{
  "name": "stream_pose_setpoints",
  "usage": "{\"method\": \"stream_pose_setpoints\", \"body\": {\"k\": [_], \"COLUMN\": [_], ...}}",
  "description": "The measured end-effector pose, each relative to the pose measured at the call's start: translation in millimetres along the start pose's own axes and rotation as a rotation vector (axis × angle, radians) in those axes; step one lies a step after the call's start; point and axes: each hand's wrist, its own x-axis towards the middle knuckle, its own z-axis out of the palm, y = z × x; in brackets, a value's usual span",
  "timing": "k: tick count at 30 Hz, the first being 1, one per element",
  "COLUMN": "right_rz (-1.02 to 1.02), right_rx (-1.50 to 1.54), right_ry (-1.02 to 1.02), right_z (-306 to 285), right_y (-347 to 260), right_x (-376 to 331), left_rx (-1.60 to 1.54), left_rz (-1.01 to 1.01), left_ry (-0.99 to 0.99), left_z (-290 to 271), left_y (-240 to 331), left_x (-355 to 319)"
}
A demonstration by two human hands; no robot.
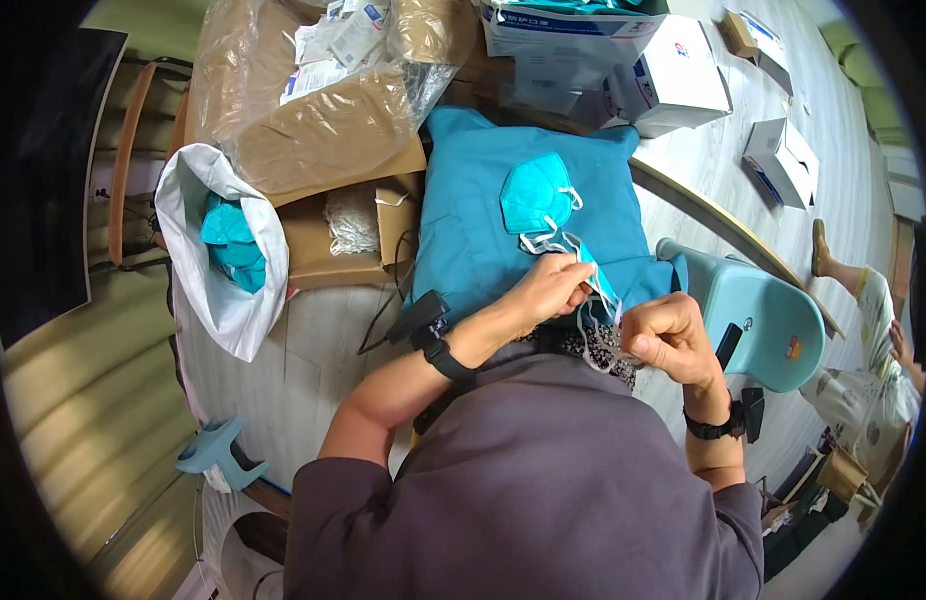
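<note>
A teal face mask (539, 192) with white ear loops lies on a blue cushion-like cloth (463, 200) in front of me. Nearer to me, a second teal-and-white mask (603, 283) is pinched at its edge by the fingers of my left hand (553, 287). White loops dangle from that mask toward my lap. Just right of it, my right hand (673, 338) is closed, knuckles up, beside the hanging loops. What its fingers grip, if anything, is too thin and blurred to make out.
On the left stand a white bag (266, 215) holding teal masks (231, 240) and a cardboard box (328, 265) with white cord (353, 220). Plastic-lined carton (323, 135) and white boxes (673, 80) sit behind. A pale blue stool (773, 320) is right; another person's leg (838, 265) shows beyond.
</note>
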Motion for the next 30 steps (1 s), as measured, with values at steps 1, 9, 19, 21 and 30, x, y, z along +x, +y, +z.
{"method": "stream_pose_setpoints", "body": {"k": [1,9,19,21,30], "right_rz": [0.052,0.148,-0.102,-0.173,0.159], "right_rx": [0.007,-0.644,-0.613,-0.792,-0.192], "right_ry": [0.070,0.397,0.303,0.284,0.671], "right_z": [-0.5,12.2,7.2,5.9,-8.7], "right_y": [0.4,-3.2,19.8,25.2,67.5], "right_x": [-4.9,15.3,21.0,20.7,39.5], "left_rx": [0.027,0.478,0.508,0.601,0.485], "left_rz": [0.020,0.428,0.480,0.493,0.534], "left_ry": [-0.006,0.148,0.213,0.249,0.154], "left_z": [0.0,5.0,16.3,17.7,24.4], "left_y": [2.7,12.0,17.4,13.8,-2.3], "left_x": [-2.3,-19.5,-35.3,-30.4,-17.9]}}
